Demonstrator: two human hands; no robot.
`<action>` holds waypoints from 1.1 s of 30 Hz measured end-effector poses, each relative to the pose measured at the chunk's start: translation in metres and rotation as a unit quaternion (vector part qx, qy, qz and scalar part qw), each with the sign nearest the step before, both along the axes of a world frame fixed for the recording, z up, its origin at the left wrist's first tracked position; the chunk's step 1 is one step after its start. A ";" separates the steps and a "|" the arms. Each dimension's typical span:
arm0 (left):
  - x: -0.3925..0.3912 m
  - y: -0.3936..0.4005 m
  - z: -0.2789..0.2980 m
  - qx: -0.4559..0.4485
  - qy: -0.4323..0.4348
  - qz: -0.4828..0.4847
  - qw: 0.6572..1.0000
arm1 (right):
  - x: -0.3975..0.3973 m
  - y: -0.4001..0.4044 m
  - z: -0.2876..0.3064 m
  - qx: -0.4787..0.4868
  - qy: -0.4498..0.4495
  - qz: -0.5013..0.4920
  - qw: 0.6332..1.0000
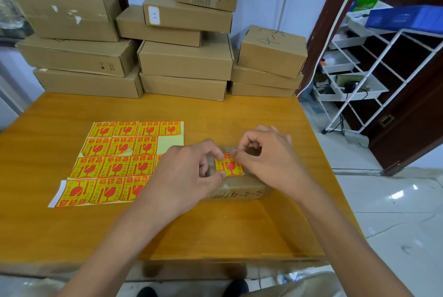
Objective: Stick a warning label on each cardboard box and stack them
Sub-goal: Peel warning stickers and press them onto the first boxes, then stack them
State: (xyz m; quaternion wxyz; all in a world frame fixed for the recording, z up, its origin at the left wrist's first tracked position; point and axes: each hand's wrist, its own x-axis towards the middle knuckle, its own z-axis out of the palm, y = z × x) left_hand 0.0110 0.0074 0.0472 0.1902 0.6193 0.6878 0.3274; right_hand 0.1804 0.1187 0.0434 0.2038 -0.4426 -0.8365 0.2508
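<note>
Orange-brown wooden worktop (72, 224) against a pale wall; white tiled floor to the right, with a white wire rack (374, 68) holding trays and a blue crate (405, 19).

Back edge of worktop: stacked cardboard boxes (184, 61) in three piles, some with handwritten marks, none showing a yellow label on the faces in view.

Left of centre: sticker sheet (115, 162), lying flat, four rows of yellow-and-red fragile labels. Several spots at the right end of the upper rows are bare backing. One label in the second row has a lifted corner.

Centre-right: small cardboard box (239, 192) flat on the worktop, handwriting on its near side. Warning label (229, 164) lies on its top face.

Left hand (189, 174): fingers curled, fingertips pinching the label's left edge. Right hand (266, 157): fingers curled, thumb and forefinger pinching the label's upper right corner. Slight motion blur around both; cannot tell how much of the label is stuck down.

Bottom of frame: dark shoes on the floor below the worktop edge.
</note>
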 end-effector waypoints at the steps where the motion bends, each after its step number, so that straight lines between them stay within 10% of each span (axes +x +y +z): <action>1: 0.000 0.000 0.000 -0.002 0.005 0.001 1.000 | 0.000 0.000 -0.001 0.005 0.000 -0.002 1.000; 9: -0.004 -0.002 -0.015 0.057 0.107 0.043 0.992 | 0.014 -0.006 -0.007 0.021 0.086 0.052 0.995; 18: 0.004 -0.003 -0.047 0.107 -0.116 0.028 0.987 | 0.019 -0.019 -0.028 -0.041 0.154 0.076 0.984; 33: 0.006 -0.002 -0.051 0.117 -0.099 0.008 0.988 | 0.015 -0.033 -0.047 0.003 0.216 0.028 0.976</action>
